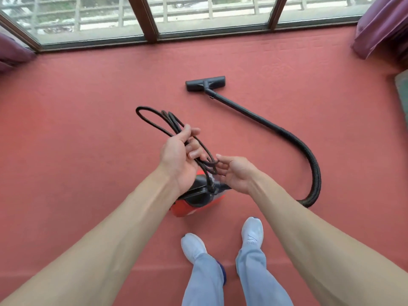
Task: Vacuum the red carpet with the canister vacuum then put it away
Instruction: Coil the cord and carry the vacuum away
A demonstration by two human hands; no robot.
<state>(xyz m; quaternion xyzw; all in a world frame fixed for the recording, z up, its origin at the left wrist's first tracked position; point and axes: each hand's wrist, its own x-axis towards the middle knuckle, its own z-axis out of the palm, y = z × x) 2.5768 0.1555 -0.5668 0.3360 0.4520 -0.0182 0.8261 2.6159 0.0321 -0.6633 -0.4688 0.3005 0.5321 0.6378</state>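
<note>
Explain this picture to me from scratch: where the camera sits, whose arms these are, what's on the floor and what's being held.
There is no machine here, only a person. The one camera is worn on the head and looks forward and down, so the two bare arms reaching in from the bottom are the wearer's own, with their white shoes below. The floor is a red carpet running up to a window. On it stands a red and black canister vacuum, partly hidden by the arms. Its ribbed hose curves away to a black wand and a floor head lying flat near the window. The left hand grips a looped black cord. The right hand is open, its fingertips at the cord's lower loops.
</note>
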